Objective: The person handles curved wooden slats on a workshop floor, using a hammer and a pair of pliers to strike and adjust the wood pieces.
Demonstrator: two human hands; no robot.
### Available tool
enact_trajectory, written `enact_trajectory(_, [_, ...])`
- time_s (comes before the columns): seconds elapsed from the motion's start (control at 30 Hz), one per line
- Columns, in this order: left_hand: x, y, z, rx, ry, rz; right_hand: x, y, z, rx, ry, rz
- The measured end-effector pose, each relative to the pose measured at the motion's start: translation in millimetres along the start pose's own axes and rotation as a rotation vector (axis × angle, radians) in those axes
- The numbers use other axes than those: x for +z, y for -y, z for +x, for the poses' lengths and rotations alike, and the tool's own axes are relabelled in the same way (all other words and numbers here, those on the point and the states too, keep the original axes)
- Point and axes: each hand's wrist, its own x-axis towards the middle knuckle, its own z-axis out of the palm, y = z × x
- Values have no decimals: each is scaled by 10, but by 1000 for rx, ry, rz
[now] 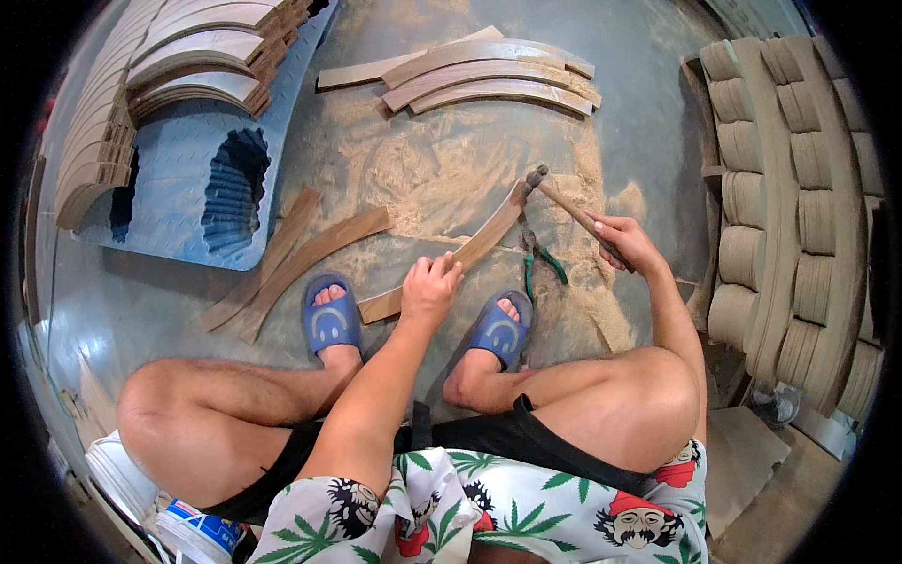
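Observation:
A curved wooden slat (485, 237) lies slantwise on the floor between and beyond my feet. My left hand (431, 285) is closed over its near part. My right hand (627, 246) grips the wooden handle of a hammer (575, 212), whose dark metal head is at the slat's far end. Whether the head touches the wood I cannot tell. Just right of the slat lies a pair of pliers (541, 262) with green handles, its jaws close to the slat's edge.
Several curved slats (489, 80) lie together farther out, and more (315, 249) lie left of my feet. A blue plastic pallet (178, 202) bears stacked curved pieces at the left. Bundled slats (738, 193) line the right. Sawdust (413, 179) covers parts of the floor.

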Motion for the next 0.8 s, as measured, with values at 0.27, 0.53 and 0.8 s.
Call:
enact_trajectory(0.27, [-4, -3, 4, 4, -21, -22, 55, -121, 62, 72, -11, 85])
enact_trajectory(0.53, [-6, 1, 33, 16, -26, -1, -218, 71, -140, -18, -4, 60])
enact_trajectory(0.8, [-12, 26, -8, 7, -25, 14, 186, 154, -272, 61, 247, -386])
